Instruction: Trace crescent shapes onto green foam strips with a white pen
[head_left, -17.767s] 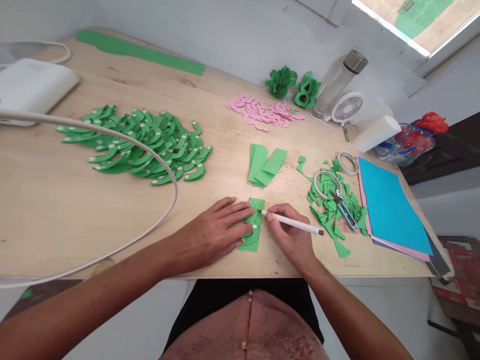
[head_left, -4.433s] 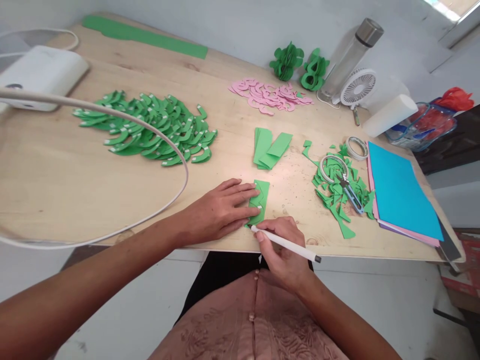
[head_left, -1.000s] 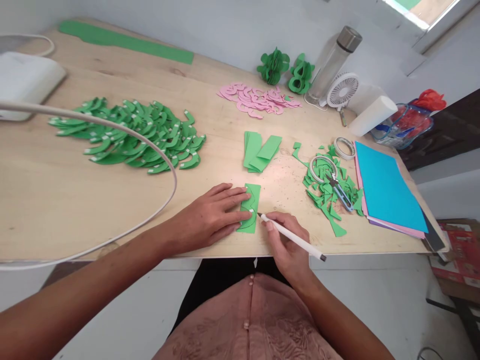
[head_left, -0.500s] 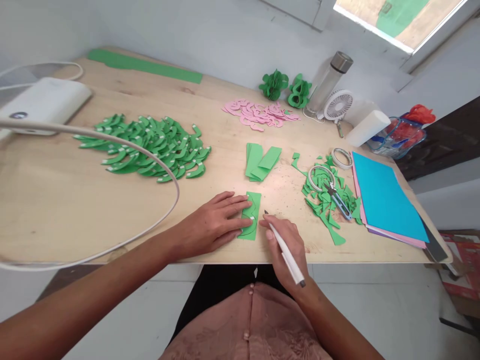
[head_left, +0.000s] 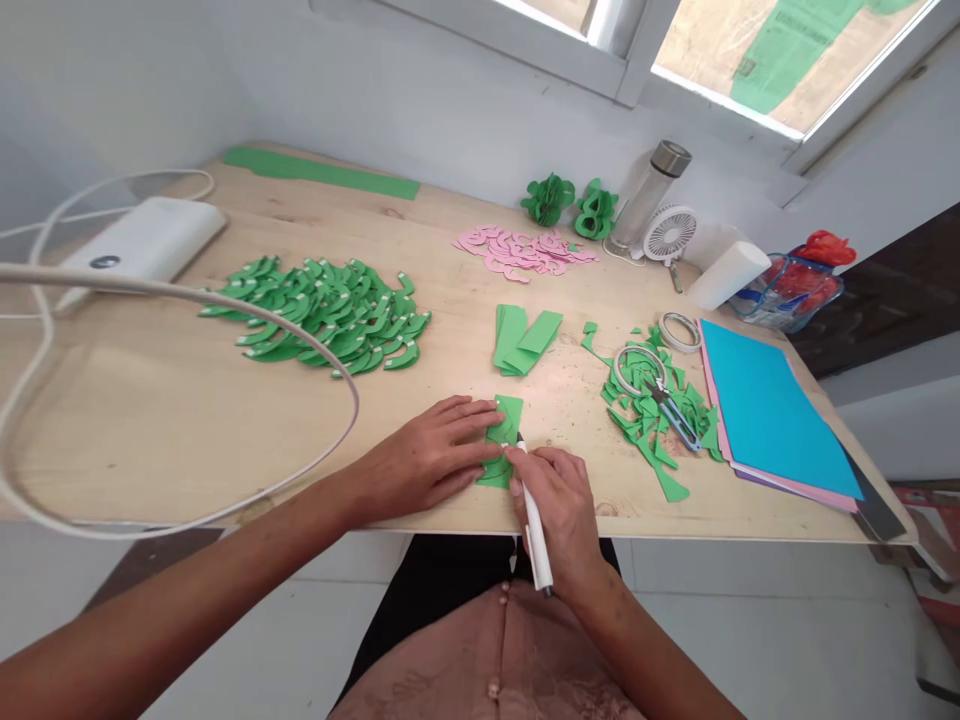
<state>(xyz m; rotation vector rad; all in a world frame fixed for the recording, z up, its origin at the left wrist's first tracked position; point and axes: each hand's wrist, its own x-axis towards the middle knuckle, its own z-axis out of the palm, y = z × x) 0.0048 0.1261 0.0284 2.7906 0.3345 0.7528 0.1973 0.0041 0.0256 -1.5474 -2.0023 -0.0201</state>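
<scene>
At the near edge of the desk, both forearms reach forward from the bottom of the view; the left hand lies flat, palm down, fingers stretched out and pressing on a small green paper strip; the right hand pinches a white pen between thumb and fingers, its tip on the strip and its back end pointing toward the person's body. Behind the strip, toward the middle of the desk, lies a stack of green strips; to its right are green scraps with small snips on top; at the right edge lie blue paper sheets. On the left half sits a heap of green curved pieces, crossed by a looping white cable; pink cut pieces lie near the far edge; a bottle and a small fan stand in the far right corner against a white wall under a window.
</scene>
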